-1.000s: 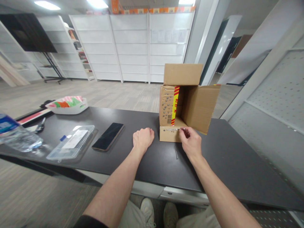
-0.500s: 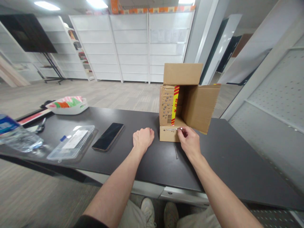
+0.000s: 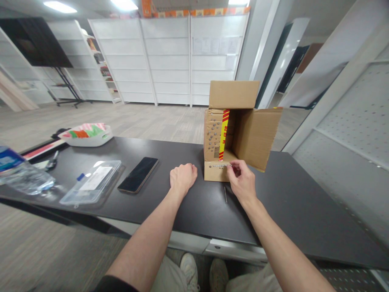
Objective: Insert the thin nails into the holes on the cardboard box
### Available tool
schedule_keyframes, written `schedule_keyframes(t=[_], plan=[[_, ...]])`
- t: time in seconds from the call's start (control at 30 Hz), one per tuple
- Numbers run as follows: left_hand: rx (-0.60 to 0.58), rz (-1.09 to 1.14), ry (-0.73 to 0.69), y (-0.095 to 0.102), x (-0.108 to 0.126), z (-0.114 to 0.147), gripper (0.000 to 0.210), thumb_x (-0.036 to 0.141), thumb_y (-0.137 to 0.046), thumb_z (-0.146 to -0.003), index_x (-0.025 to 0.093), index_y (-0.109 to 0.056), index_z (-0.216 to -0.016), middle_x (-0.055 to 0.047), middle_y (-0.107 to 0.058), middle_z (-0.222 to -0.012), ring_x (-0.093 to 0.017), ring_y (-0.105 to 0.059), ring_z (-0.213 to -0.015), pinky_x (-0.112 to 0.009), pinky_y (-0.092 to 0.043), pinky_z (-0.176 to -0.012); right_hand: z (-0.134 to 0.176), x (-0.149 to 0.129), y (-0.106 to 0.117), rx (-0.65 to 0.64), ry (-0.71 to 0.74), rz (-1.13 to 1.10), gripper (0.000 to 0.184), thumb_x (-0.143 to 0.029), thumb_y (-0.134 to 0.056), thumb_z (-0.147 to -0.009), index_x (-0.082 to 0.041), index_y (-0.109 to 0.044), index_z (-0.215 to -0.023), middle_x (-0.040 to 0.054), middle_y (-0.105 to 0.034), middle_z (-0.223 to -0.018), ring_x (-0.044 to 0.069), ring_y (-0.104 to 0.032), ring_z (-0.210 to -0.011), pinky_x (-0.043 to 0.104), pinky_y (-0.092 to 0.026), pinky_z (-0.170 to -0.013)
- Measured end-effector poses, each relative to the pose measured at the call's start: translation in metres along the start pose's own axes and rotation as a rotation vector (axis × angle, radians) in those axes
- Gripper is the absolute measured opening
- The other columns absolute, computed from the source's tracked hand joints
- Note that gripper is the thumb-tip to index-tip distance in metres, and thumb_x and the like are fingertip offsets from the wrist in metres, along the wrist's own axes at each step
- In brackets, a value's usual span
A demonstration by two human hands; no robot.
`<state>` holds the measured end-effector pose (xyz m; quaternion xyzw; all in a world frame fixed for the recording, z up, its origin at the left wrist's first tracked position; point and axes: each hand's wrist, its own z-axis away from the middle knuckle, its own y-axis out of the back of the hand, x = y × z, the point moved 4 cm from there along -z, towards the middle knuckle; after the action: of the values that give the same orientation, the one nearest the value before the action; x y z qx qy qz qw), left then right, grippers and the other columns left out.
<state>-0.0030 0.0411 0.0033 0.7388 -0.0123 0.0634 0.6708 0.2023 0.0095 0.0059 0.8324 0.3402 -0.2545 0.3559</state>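
Observation:
An open cardboard box [image 3: 216, 174] stands on its side on the dark table, flaps spread. Small silver heads run in a row along its low front flap, beside some dark holes. Several more round grey heads dot the left flap next to yellow-and-red tape [image 3: 224, 136]. My right hand [image 3: 242, 178] is closed in a pinch against the front flap at the row's right end; whatever its fingertips hold is too small to make out. Just below lies a thin metal rod [image 3: 225, 194]. My left hand [image 3: 183, 177] rests on the table as a fist, its inside hidden.
Left of my left hand lies a black phone [image 3: 138, 175], then a clear plastic case [image 3: 92, 183] and a water bottle [image 3: 22, 174]. A white basket [image 3: 88, 140] with colourful contents stands farther back. A perforated white panel [image 3: 355, 117] borders the table's right side.
My right fingertips have shifted very slightly at the flap, and the small shiny thing that showed by them is now hidden. My left hand has stayed where it was.

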Motion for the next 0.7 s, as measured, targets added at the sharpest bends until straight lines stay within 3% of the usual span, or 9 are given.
schedule_keyframes(t=[0.4, 0.7], plan=[[-0.011, 0.004, 0.003, 0.002, 0.001, 0.002, 0.049, 0.041, -0.027, -0.09, 0.018, -0.071, -0.092, -0.016, -0.07, -0.088, -0.028, -0.067, -0.086, -0.038, -0.048, -0.075, -0.001, -0.004, 0.002, 0.008, 0.024, 0.039, 0.021, -0.031, -0.048, -0.087, -0.018, -0.064, -0.089, 0.0065, -0.068, -0.086, 0.018, -0.061, -0.075, 0.032, -0.047, -0.072], [-0.004, 0.006, -0.002, 0.0, 0.0, 0.0, 0.049, 0.041, -0.028, -0.09, 0.018, -0.071, -0.091, -0.015, -0.07, -0.087, -0.028, -0.067, -0.085, -0.037, -0.048, -0.074, 0.0, 0.007, 0.003, 0.024, -0.106, 0.083, 0.024, -0.037, -0.048, -0.086, -0.018, -0.061, -0.089, 0.0067, -0.067, -0.082, 0.018, -0.059, -0.068, 0.03, -0.045, -0.067]])
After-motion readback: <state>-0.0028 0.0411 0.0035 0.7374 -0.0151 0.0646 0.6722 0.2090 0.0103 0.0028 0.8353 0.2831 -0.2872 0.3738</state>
